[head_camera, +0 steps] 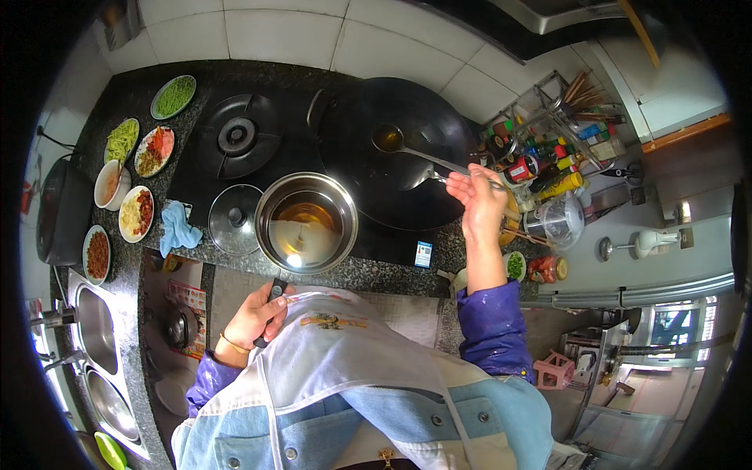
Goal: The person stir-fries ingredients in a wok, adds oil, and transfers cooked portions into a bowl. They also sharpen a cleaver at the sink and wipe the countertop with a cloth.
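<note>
My left hand (249,317) grips the black handle of a stainless steel saucepan (264,220), which holds clear golden liquid that looks like oil. The pan is at the front edge of the cooktop. With my right hand (483,202) I hold the handle of a metal ladle (433,160); its bowl, with some golden liquid in it, is over the large black wok (364,182). A metal spatula (418,177) also rests in the wok, its handle running behind my right fingers. Whether those fingers touch the spatula cannot be told.
Left of the pan are a glass lid (226,214), a light-blue cloth (178,226) and a bare burner (237,135). Several dishes of chopped ingredients, including green shreds (175,98), line the left counter. Bottles (558,185) crowd the right side, near a bowl of chopped greens (515,265).
</note>
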